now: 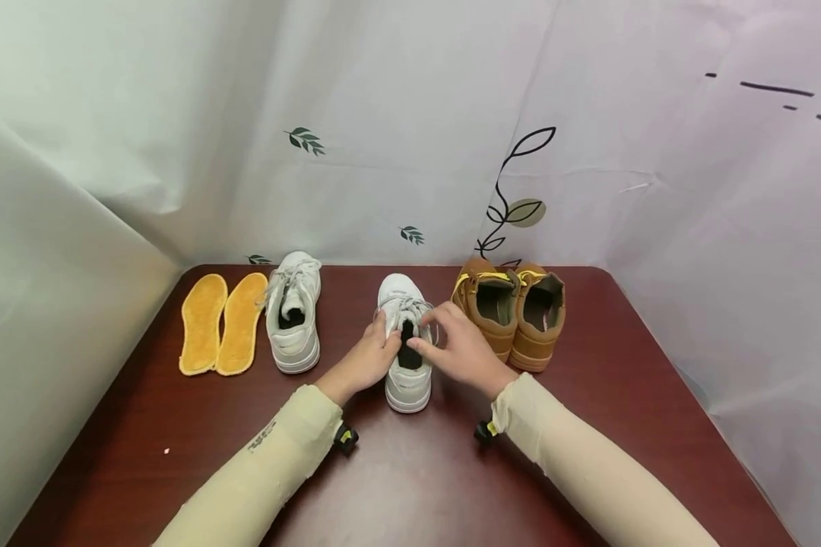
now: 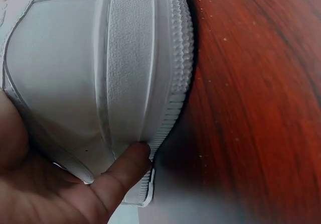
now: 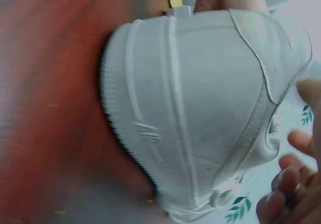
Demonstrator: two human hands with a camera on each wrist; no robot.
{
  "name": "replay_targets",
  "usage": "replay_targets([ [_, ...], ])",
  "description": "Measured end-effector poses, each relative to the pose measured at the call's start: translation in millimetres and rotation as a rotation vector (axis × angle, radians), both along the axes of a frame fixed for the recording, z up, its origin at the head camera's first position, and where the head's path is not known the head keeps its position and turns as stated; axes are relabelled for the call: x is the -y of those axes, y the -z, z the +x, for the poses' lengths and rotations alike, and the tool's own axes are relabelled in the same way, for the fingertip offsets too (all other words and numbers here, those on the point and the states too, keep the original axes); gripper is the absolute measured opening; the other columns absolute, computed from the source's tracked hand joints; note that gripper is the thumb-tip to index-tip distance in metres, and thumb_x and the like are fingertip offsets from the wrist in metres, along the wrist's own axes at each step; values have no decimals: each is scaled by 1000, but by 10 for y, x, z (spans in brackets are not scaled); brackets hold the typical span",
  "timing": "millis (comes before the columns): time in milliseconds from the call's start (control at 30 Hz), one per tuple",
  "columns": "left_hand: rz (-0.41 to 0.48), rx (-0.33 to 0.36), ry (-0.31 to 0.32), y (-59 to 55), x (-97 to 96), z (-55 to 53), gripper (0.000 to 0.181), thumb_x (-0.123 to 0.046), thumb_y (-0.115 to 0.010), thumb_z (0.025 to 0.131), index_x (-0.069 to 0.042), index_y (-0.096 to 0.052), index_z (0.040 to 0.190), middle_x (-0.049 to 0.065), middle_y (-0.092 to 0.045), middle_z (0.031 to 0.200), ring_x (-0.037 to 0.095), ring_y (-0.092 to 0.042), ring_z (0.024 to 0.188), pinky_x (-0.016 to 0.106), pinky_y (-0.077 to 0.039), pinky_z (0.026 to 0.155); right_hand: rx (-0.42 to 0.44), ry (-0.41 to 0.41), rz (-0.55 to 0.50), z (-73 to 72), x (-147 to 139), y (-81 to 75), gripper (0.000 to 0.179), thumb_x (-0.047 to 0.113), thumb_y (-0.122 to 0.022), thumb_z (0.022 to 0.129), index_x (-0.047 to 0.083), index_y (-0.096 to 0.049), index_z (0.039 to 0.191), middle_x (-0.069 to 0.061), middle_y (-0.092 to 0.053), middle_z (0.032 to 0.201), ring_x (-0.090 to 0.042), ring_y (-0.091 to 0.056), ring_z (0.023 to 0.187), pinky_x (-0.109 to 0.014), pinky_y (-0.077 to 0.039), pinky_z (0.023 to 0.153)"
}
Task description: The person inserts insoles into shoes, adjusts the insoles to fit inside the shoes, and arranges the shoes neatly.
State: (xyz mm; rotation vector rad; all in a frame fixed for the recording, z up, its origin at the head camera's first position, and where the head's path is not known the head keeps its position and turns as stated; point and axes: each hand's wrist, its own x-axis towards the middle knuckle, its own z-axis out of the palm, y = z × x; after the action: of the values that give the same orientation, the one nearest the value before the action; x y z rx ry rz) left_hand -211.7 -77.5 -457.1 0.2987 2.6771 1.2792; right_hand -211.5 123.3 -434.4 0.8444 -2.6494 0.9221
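Observation:
A white lace-up sneaker (image 1: 408, 391) stands on the table with its toe pointing away from me and its black inside showing. My left hand (image 1: 368, 361) holds it by the left side, the thumb at the opening. In the left wrist view, one finger of that hand (image 2: 45, 194) presses low on the side near the sole. Over the right edge of the opening hovers my right hand (image 1: 461, 346), thumb and fingers apart and loosely bent. The right wrist view has these fingers (image 3: 288, 184) beside the sneaker's upper (image 3: 215, 98), with nothing seen between them.
Another white sneaker (image 1: 294, 342) stands to the left, beside two yellow fuzzy insoles (image 1: 203, 323) lying flat. Close on the right is a pair of brown shoes (image 1: 534, 353) with yellow laces. A pale curtain (image 1: 383, 190) hangs behind the dark red table (image 1: 410, 486).

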Motion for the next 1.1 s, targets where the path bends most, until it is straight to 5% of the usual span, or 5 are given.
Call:
replay_targets([
  [133,5,16,12,11,-3,4,75,-37,-34,105,8,-4,156,30,-11,163,36,-18,151,49,-20,122,-13,79,144,-107,83,-25,56,37,-77,86,9,-59,130,-8,-56,118,-21,-62,86,-38,-54,79],
  [267,20,-1,14,2,-6,16,74,-35,-35,105,10,-4,156,31,-10,162,37,-18,151,49,-20,121,-18,119,225,-195,165,-26,53,32,-76,86,9,-62,132,-9,-62,118,-25,-65,95,-41,-54,86],
  [500,-32,-9,34,-19,-28,19,74,-32,-37,105,11,-5,155,35,-15,160,39,-22,149,49,-23,121,-29,217,187,-275,211,-3,31,27,-67,89,13,-74,115,-4,-74,107,-25,-66,97,-42,-52,87],
  [867,-49,-10,42,-41,-19,11,72,-30,-38,105,12,-8,155,35,-18,159,38,-25,149,49,-23,121,138,356,123,-446,316,-129,32,44,-52,94,23,-66,74,6,-60,60,-16,-55,53,-34,-42,50],
  [1100,-46,-4,32,-40,6,3,72,-32,-38,106,11,-7,155,33,-17,160,37,-24,149,48,-23,121,155,297,135,-429,316,-91,30,44,-53,96,18,-66,88,2,-62,75,-18,-57,64,-36,-47,59],
])
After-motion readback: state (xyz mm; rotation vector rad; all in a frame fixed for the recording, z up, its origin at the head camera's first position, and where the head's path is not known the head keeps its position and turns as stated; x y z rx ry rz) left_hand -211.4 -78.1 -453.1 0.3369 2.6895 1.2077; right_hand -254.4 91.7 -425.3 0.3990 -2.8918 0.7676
